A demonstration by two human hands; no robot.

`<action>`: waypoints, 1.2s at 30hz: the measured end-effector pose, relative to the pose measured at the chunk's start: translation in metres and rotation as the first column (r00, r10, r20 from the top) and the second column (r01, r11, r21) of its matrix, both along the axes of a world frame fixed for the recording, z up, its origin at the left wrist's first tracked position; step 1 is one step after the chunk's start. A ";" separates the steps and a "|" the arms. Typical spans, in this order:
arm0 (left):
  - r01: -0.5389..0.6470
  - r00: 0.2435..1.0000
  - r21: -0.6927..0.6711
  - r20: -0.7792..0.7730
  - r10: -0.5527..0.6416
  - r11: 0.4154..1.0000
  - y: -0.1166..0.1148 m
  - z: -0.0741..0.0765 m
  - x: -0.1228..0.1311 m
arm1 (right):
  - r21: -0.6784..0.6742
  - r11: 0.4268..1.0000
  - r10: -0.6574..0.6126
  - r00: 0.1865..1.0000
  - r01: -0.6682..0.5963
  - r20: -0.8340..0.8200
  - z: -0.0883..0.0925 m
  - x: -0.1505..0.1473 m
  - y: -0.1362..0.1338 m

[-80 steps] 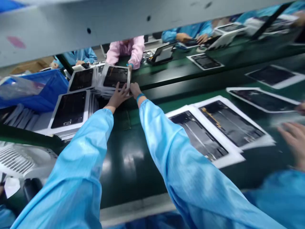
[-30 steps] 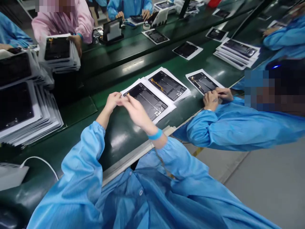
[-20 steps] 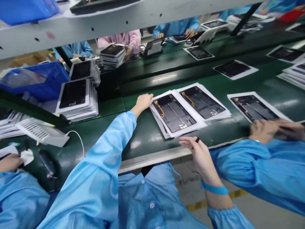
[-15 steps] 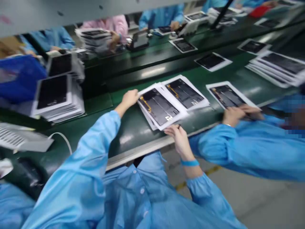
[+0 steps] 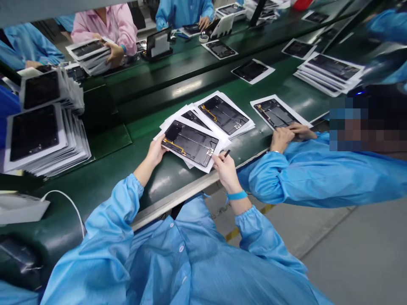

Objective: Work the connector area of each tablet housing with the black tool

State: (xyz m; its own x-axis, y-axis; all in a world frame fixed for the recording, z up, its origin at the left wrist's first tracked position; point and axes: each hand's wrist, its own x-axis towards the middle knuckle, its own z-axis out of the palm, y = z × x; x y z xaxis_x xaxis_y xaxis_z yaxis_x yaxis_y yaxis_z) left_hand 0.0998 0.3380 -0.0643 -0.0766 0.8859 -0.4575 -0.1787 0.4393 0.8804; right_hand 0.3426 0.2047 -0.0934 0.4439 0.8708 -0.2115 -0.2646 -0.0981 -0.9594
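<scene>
Left hand [image 5: 155, 155], right hand [image 5: 226, 171]: fingers grip tablet panel [image 5: 190, 144]

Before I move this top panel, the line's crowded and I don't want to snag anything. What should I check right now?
Left hand at the white sheet's lower edge: ok.
Right hand at the sheet's right corner: ok.
Orange flex cable lying on the black panel: ok.
Clearance from the next panel: not ok, the sheets overlap.
Co-worker's hands apart, on their own panel: ok.
Small dark item at the right fingers: cannot tell what it is.
</scene>
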 end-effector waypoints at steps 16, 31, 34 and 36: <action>-0.192 0.978 0.154 -0.046 0.202 0.969 -0.103 0.022 -0.099 | -0.039 0.939 0.334 0.934 -0.341 -0.127 0.029 -0.083 -0.104; -0.026 0.521 -0.007 -0.853 0.007 1.000 -0.173 0.025 -0.208 | -0.180 0.355 0.851 0.397 -0.917 -0.343 0.026 -0.128 -0.118; 0.020 0.525 -0.006 -0.851 -0.016 1.000 -0.230 0.019 -0.194 | -0.102 0.573 0.816 0.577 -0.813 -0.017 0.029 -0.111 -0.086; 0.031 0.544 0.003 -0.839 -0.014 1.000 -0.263 0.011 -0.182 | -0.090 0.690 0.718 0.663 -0.718 0.214 0.024 -0.111 -0.066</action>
State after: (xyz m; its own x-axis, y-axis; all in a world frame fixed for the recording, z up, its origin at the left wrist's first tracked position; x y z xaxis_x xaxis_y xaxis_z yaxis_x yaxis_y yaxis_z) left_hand -0.0823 0.0748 -0.0531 -0.3978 0.8992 -0.1823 0.6543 0.4174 0.6306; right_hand 0.2316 0.1388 -0.0690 -0.2862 0.9393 -0.1892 0.0994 -0.1673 -0.9809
